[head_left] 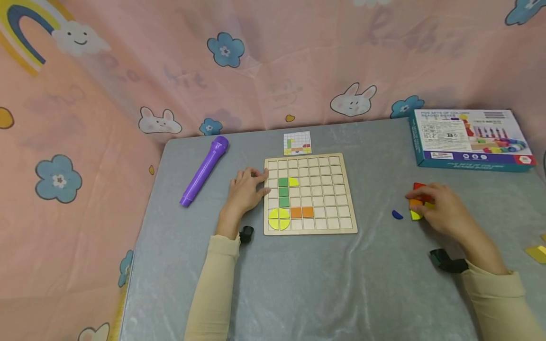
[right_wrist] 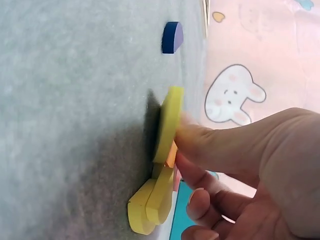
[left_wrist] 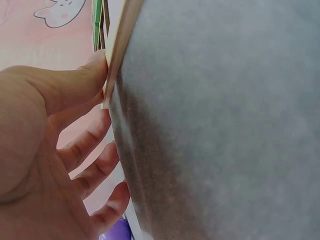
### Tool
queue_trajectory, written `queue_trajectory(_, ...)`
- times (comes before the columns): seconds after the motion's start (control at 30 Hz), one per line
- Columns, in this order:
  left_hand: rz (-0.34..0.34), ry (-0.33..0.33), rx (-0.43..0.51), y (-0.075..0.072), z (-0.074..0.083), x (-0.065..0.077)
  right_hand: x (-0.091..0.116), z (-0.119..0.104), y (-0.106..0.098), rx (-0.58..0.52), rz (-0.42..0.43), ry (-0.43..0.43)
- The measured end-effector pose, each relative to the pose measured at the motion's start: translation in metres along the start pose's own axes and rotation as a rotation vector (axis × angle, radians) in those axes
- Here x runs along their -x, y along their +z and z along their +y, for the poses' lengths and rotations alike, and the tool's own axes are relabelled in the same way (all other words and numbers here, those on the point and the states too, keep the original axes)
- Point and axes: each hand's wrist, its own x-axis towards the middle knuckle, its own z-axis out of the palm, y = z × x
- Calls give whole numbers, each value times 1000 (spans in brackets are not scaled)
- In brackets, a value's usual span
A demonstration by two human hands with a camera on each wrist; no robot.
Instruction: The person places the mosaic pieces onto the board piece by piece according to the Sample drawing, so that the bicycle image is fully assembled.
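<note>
A wooden grid board (head_left: 346,231) lies mid-table, with green squares (head_left: 283,192), orange squares (head_left: 301,212), a yellow circle of quarter pieces (head_left: 279,219) and a single yellow quarter piece (head_left: 293,182) on it. My left hand (head_left: 245,190) is at its left edge. In the left wrist view the thumb (left_wrist: 92,75) touches that wooden edge, the fingers loosely extended. Further right, my right hand (head_left: 443,208) has thumb and index finger around an orange square (head_left: 415,202), mostly covered. Beside its thumb is a yellow piece (right_wrist: 170,120); a red piece (head_left: 419,185) and a blue half-round piece (head_left: 397,215) lie near.
Behind the board stands a small pattern card (head_left: 297,143). On the left lies a purple microphone-shaped tube (head_left: 204,171). A printed box (head_left: 471,139) sits at the back right, and a yellow block (head_left: 535,254) lies near the right edge. Pink patterned cloth (head_left: 264,57) hangs behind the table.
</note>
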Motion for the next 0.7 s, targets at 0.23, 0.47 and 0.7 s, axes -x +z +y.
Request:
queue_trajectory(0.23,2,1,3,0,1,0,-3,-1,-1,32,0,46)
queue_trajectory(0.47,-1,-1,3,-1,1,1,-3,0,-1,74,40,62)
queue_trajectory(0.7,1,0,5,-1,1,2,-1,-6,-2,65,40,78)
